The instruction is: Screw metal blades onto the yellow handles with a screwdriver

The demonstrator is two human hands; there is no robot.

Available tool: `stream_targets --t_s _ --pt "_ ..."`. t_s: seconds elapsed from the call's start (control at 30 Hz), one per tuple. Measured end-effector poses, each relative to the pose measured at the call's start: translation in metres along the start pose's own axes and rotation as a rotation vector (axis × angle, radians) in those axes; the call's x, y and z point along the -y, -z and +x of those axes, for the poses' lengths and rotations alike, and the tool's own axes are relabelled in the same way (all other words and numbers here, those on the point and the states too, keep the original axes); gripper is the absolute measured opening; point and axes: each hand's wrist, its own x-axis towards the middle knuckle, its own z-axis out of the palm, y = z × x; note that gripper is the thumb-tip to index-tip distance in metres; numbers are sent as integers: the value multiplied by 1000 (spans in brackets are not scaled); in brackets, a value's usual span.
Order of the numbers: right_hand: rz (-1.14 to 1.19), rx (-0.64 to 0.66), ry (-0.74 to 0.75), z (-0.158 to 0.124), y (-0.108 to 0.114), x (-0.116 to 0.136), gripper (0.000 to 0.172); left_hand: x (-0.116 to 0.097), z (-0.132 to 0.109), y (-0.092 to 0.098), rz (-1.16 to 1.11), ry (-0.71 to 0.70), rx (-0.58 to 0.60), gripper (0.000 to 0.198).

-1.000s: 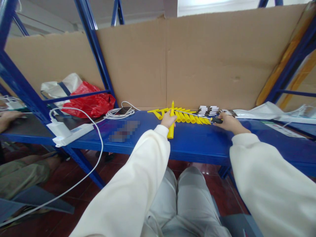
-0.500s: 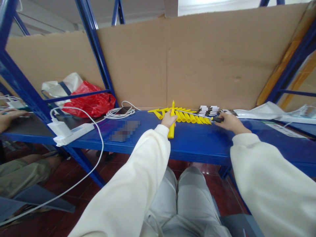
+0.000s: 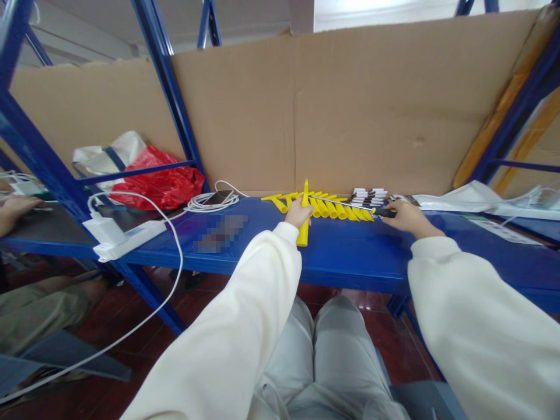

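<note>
Upright in front of me, a yellow tapered plastic tube [image 3: 303, 235] is wrapped in the closed fingers of my left hand [image 3: 297, 213]. My right hand [image 3: 405, 217] grips the black handle of a screwdriver [image 3: 361, 206]. Its long thin metal shaft points left, and the far end reaches the tube just beside my left fingers. I cannot tell whether the tip goes into the tube or only touches it. Behind and below the shaft, several more yellow tapered tubes [image 3: 331, 210] lie side by side in a row on the blue table [image 3: 350, 248].
Small black-and-white pieces [image 3: 368, 196] are stacked against the cardboard wall [image 3: 371, 105]. At the left are a coiled white cable [image 3: 213, 202], a white power strip [image 3: 131, 238] and a red plastic bag [image 3: 160, 178]. Another person's hand [image 3: 17, 211] rests at the far left.
</note>
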Motion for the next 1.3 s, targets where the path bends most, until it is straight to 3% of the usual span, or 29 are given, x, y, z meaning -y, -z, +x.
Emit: stream_targets --t_s 0.37,0.5,0.7,0.97,1.3 --pt "-15 53 -92 0 -1 4 30 -1 -1 0 28 -21 18 53" --pt "-20 15 -118 -1 1 9 34 2 3 0 40 -26 13 53" --pt "-24 -97 -74 -6 10 11 26 4 5 -2 21 -33 15 59" --pt "-36 -72 -195 -12 16 22 33 5 6 -1 -2 -32 16 53" --pt "13 -122 -22 -8 14 13 37 4 5 -1 19 -20 -11 59"
